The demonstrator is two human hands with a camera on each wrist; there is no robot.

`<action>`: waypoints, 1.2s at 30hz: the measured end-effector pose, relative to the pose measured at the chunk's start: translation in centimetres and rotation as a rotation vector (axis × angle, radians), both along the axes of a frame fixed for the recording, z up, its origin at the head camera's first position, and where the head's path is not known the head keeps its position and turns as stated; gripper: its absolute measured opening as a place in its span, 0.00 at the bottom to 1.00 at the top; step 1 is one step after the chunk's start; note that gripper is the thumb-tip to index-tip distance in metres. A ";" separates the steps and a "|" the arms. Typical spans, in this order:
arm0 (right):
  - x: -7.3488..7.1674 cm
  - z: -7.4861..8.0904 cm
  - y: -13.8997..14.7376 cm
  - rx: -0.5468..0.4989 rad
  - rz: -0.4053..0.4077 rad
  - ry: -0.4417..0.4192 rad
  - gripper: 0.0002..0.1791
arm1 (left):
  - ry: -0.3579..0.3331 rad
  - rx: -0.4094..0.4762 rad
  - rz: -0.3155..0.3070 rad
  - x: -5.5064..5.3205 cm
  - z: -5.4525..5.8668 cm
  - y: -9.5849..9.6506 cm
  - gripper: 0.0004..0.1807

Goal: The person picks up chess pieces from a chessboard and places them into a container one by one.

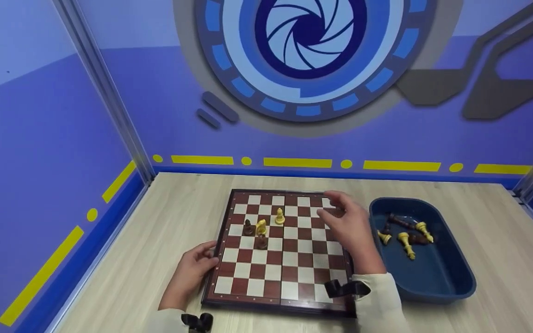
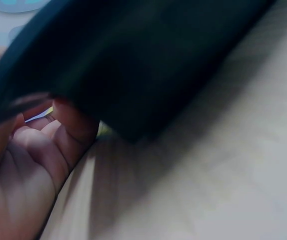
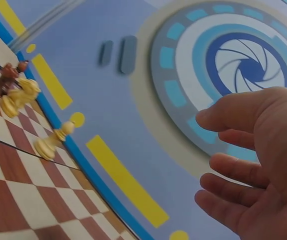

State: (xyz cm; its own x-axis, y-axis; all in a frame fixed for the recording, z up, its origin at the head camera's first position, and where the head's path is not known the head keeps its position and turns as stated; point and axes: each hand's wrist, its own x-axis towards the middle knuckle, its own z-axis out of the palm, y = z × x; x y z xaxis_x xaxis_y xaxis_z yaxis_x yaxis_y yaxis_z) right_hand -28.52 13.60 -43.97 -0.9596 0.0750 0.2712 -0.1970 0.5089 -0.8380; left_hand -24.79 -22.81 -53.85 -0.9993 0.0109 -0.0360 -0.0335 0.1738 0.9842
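Observation:
A brown-and-white chessboard [image 1: 289,273] lies on the table. My left hand [image 1: 193,270] grips its left edge; in the left wrist view the fingers [image 2: 71,125] bend against the dark side of the board. Four squares' worth of pieces cluster left of centre: a cream knight [image 1: 261,226], dark pieces [image 1: 248,228] beside and in front of it, and a cream pawn-like piece [image 1: 279,216] standing apart. My right hand [image 1: 350,226] hovers over the board's far right part, fingers loosely spread, holding nothing. In the right wrist view the pawn-like piece [image 3: 53,141] stands upright, away from the fingers.
Right of the board sits a dark blue tray [image 1: 433,277]. Several cream and dark chess pieces lie inside it, among them a cream piece [image 1: 406,245]. A blue printed wall [image 1: 294,143] rises behind the table [image 1: 192,199], with another panel on the left.

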 end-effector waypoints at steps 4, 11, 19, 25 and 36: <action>0.1 -0.2 -1.4 0.023 0.023 0.019 0.26 | -0.003 0.009 -0.012 0.0 0.1 0.0 0.27; 0.3 -0.6 -3.2 0.035 0.080 0.050 0.25 | -0.018 0.049 -0.031 0.2 0.0 0.0 0.28; 0.4 -1.2 -4.6 0.119 0.088 0.048 0.26 | -0.008 0.059 -0.030 0.1 0.1 0.0 0.27; 0.6 -1.6 -5.7 0.110 0.137 0.033 0.25 | -0.005 0.060 -0.025 0.2 0.1 0.0 0.27; 0.7 -2.9 -7.2 0.062 0.256 -0.010 0.26 | 0.000 0.032 -0.032 0.1 0.1 -0.1 0.27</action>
